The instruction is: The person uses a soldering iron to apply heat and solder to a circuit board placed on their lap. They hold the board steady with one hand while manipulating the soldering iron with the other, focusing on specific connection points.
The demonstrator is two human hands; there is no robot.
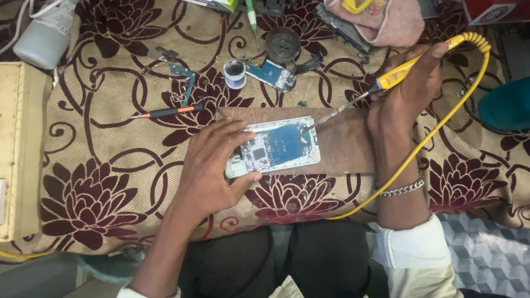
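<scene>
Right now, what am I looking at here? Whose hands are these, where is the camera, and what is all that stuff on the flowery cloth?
There is no machine here: these are one person's two bare hands, filmed by a camera worn on that person's head, looking down at the work.

The left hand rests on an opened phone, its fingers steadying it so the blue circuit board shows. The phone lies on a brown board.

The right hand holds a yellow soldering iron, its metal tip reaching the phone's upper right corner. Its yellow cord loops down past the wrist, which wears a chain bracelet.

On the floral cloth lie a red-and-black screwdriver, a small round pot, a loose blue circuit board and a dark round tin.
</scene>
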